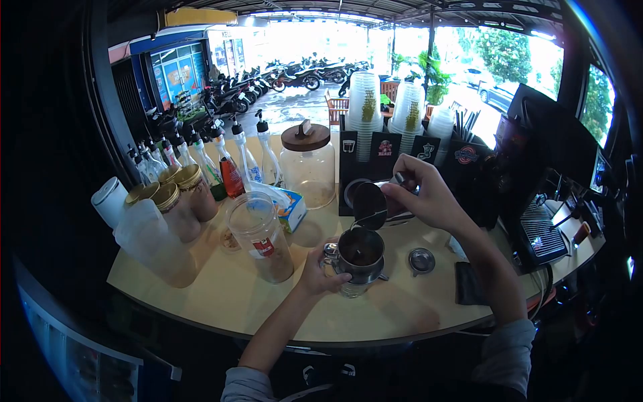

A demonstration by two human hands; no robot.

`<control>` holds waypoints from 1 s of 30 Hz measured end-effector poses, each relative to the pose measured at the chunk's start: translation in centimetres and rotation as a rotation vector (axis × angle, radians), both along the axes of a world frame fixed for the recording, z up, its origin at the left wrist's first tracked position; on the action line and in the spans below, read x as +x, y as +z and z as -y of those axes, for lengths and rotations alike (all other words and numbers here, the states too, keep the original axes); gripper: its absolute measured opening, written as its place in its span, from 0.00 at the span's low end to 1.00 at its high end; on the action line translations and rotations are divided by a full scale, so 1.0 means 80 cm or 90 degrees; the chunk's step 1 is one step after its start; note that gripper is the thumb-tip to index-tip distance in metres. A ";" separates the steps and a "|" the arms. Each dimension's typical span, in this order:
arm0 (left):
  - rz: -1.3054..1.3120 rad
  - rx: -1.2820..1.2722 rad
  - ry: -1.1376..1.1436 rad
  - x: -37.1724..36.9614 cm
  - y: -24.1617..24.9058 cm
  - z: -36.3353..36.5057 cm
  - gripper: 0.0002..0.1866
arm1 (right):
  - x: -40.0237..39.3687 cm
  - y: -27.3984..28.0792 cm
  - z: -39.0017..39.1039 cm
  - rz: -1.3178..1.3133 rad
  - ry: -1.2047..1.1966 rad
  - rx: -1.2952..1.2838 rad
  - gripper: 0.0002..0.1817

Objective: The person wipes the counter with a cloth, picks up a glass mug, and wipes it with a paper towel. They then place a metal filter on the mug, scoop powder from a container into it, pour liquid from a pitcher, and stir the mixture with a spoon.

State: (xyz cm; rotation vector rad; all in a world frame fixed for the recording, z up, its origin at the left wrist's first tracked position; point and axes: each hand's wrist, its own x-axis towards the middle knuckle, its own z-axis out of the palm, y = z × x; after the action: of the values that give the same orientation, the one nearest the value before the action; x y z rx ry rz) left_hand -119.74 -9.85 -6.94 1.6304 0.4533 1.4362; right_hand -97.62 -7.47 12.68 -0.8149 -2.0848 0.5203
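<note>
My right hand [429,193] is closed on the handle of a small dark pitcher [370,203], tilted over a metal coffee drip filter [362,268]. A thin stream runs from the pitcher's lip into the filter, which has dark contents. The filter sits on a clear glass [353,291] on the counter. My left hand [320,273] grips the filter at its left side, by the handle, with the thumb along its base. A round metal filter lid [421,261] lies to the right. Left of my left hand stands a tall clear plastic container [258,234] with a red label.
Pump bottles [230,171], lidded jars [194,191] and a tissue box [293,211] stand at the left. A wooden-lidded glass jar [308,164] and stacked cups [365,107] are behind. A dark cloth [472,283] and an espresso machine [539,231] are at the right.
</note>
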 end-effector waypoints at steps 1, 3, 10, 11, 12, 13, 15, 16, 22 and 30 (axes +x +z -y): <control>-0.001 -0.006 -0.003 0.000 0.000 0.000 0.40 | -0.001 0.000 0.000 -0.001 -0.001 0.001 0.15; -0.001 -0.013 -0.007 -0.001 0.000 0.000 0.40 | -0.001 0.002 0.002 -0.008 0.000 -0.016 0.15; 0.004 0.003 0.002 0.000 0.004 0.002 0.41 | 0.009 0.002 0.003 -0.001 -0.016 0.013 0.14; 0.001 -0.005 -0.003 0.000 0.005 0.003 0.41 | 0.011 0.003 0.004 -0.001 -0.017 0.013 0.14; 0.001 -0.005 -0.004 0.000 0.004 0.003 0.41 | 0.013 0.004 0.005 -0.005 -0.019 0.005 0.14; -0.002 -0.007 0.000 -0.001 0.003 0.002 0.41 | 0.015 0.005 0.007 -0.008 -0.021 -0.003 0.14; -0.006 -0.010 0.003 -0.001 0.002 0.002 0.41 | 0.020 0.005 0.008 -0.017 -0.023 -0.018 0.14; -0.003 -0.011 0.006 0.000 0.002 0.002 0.41 | 0.022 0.005 0.010 -0.026 -0.025 -0.034 0.14; -0.001 -0.012 0.006 -0.001 -0.004 0.000 0.41 | 0.033 0.003 0.018 -0.044 -0.019 -0.037 0.14; -0.022 -0.014 0.013 -0.005 -0.004 0.000 0.41 | 0.053 -0.050 -0.011 -0.226 -0.008 -0.178 0.13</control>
State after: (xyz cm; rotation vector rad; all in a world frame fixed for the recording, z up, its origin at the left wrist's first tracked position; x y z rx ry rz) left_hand -120.12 -9.88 -7.23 1.6394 0.5050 1.4148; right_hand -93.39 -6.56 8.68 -0.8245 -1.7016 0.8952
